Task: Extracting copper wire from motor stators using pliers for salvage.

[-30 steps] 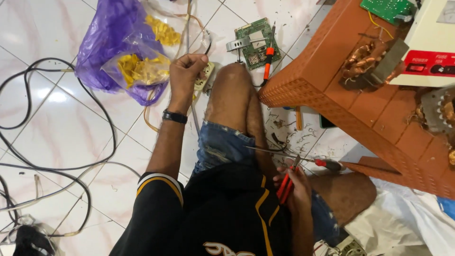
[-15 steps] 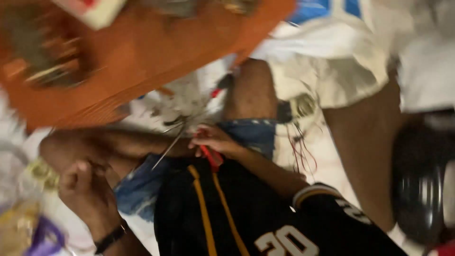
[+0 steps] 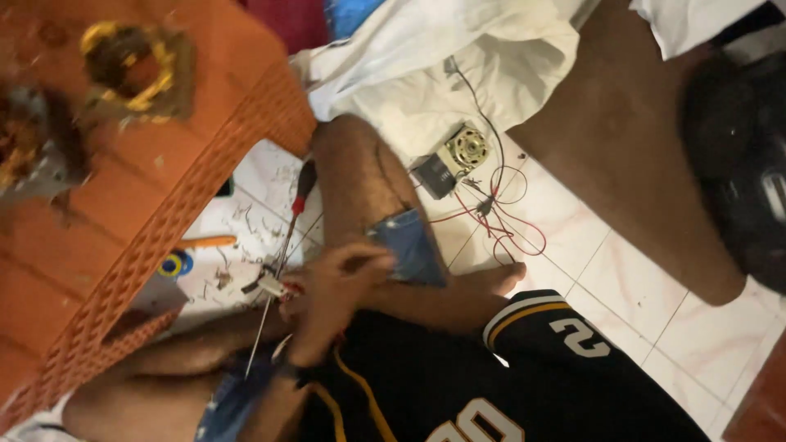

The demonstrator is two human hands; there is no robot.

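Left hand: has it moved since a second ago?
Yes. The left hand has come off the raised knee and back toward the lap, joining the other hand at the small part beside the orange plastic table.

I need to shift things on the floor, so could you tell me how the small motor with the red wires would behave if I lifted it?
The small motor looks metal, so probably heavy for its size. Its red wires lie in loose loops, so they would likely dangle and snag.

An orange plastic stool (image 3: pixel 164 205) fills the upper left, a copper-wound coil (image 3: pixel 131 69) resting on it. On the white tiled floor (image 3: pixel 622 270) lie a small motor (image 3: pixel 465 149) with red wires (image 3: pixel 491 225), a roll of tape (image 3: pixel 174 264), and white cloth (image 3: pixel 442 57) behind.
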